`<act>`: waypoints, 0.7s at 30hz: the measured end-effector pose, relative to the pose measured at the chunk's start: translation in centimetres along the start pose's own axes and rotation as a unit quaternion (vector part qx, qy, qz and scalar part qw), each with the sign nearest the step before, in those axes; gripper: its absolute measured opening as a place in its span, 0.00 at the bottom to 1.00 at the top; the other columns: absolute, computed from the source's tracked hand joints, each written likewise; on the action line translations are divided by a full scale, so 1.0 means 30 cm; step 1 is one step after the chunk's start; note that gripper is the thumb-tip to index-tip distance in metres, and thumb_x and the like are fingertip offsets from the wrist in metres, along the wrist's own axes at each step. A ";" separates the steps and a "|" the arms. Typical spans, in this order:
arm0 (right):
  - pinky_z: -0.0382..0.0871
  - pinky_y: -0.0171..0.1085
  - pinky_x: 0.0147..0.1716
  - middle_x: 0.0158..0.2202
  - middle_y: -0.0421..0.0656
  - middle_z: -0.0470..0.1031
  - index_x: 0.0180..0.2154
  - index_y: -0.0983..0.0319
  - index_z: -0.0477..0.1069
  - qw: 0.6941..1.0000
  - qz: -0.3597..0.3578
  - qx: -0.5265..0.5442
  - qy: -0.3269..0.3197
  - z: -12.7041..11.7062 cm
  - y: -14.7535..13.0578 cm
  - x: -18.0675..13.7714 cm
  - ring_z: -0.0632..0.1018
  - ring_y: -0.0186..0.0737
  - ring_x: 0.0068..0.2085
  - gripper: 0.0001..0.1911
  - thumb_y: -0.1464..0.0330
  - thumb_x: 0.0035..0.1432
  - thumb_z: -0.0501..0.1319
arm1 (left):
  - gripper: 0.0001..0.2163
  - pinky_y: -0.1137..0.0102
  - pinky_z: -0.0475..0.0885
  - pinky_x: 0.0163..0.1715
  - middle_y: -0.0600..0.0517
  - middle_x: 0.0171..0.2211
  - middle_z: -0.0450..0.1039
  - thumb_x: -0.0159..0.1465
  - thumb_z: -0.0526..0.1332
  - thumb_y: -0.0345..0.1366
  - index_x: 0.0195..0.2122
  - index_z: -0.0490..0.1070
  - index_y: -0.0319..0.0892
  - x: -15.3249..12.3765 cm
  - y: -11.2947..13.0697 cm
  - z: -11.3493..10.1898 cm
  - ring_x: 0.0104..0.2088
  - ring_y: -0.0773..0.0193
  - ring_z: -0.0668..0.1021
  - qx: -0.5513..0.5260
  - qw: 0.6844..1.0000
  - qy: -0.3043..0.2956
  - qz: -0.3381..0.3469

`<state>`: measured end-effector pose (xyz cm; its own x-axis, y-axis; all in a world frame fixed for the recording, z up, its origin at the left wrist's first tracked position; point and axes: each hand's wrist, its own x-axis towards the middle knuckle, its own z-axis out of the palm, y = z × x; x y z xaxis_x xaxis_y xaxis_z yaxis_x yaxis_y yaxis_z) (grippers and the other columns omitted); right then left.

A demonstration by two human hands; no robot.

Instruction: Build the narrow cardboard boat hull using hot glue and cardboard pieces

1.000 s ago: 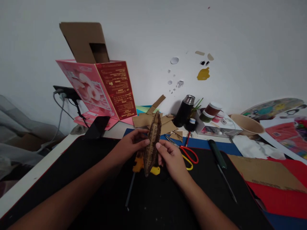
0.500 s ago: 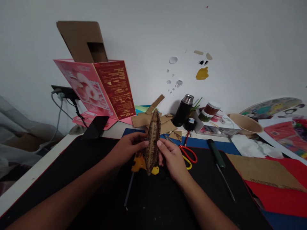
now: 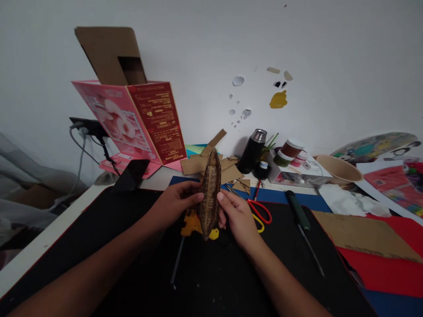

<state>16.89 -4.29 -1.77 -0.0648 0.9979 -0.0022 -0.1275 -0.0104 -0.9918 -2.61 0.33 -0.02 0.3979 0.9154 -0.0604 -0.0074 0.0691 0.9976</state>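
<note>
A long, pointed cardboard piece (image 3: pixel 210 193), shaped like a narrow boat with printed characters inside, stands nearly upright over the black mat. My left hand (image 3: pixel 180 201) pinches its left side, thumb on the edge. On its right side, my right hand (image 3: pixel 236 215) grips the other edge between thumb and fingers. Behind the cardboard piece lies a yellow-orange object (image 3: pixel 191 223), partly hidden, its kind unclear. A thin grey stick (image 3: pixel 178 262) extends from near it toward me. Scissors with red handles (image 3: pixel 261 212) lie just past my right hand, beside a yellow handle loop (image 3: pixel 259 223).
Cardboard scraps (image 3: pixel 194 165) lie behind my hands. A black thermos (image 3: pixel 253 152) and paint jars (image 3: pixel 291 149) stand farther back. A green-handled tool (image 3: pixel 298 211) with a thin shaft rests on the black mat (image 3: pixel 211 286). At left are a phone (image 3: pixel 131 175) and pink box (image 3: pixel 128 123).
The cardboard piece has turned and tilted slightly, its inner printing now showing more plainly. Both hands keep their hold, nearly in place.
</note>
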 end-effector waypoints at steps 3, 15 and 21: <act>0.60 0.34 0.20 0.14 0.31 0.65 0.49 0.63 0.79 1.000 -0.003 0.004 -0.002 0.001 0.001 0.000 0.65 0.34 0.16 0.27 0.46 0.65 0.64 | 0.15 0.58 0.77 0.44 0.50 0.39 0.83 0.60 0.73 0.44 0.46 0.80 0.44 0.000 -0.002 0.000 0.38 0.58 0.82 0.007 1.000 0.004 0.003; 0.61 0.32 0.18 0.18 0.32 0.67 0.51 0.63 0.77 1.000 0.001 0.008 0.003 0.002 0.024 0.006 0.67 0.33 0.17 0.30 0.45 0.61 0.67 | 0.21 0.59 0.77 0.46 0.48 0.43 0.84 0.57 0.75 0.47 0.48 0.78 0.42 0.019 -0.022 -0.003 0.42 0.55 0.83 0.010 1.000 0.027 0.009; 0.61 0.34 0.19 0.18 0.30 0.65 0.49 0.62 0.77 1.000 -0.002 -0.012 -0.006 0.007 0.037 0.005 0.67 0.34 0.17 0.28 0.46 0.59 0.69 | 0.20 0.58 0.77 0.48 0.47 0.45 0.84 0.59 0.73 0.46 0.49 0.78 0.44 0.017 -0.033 -0.005 0.44 0.54 0.83 0.021 0.999 0.031 0.015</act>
<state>16.53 -4.17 -2.84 -0.0755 0.9971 0.0040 -0.1044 -0.0039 -0.9945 -2.53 0.79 -1.03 0.3396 0.9400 -0.0320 0.0213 0.0263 0.9994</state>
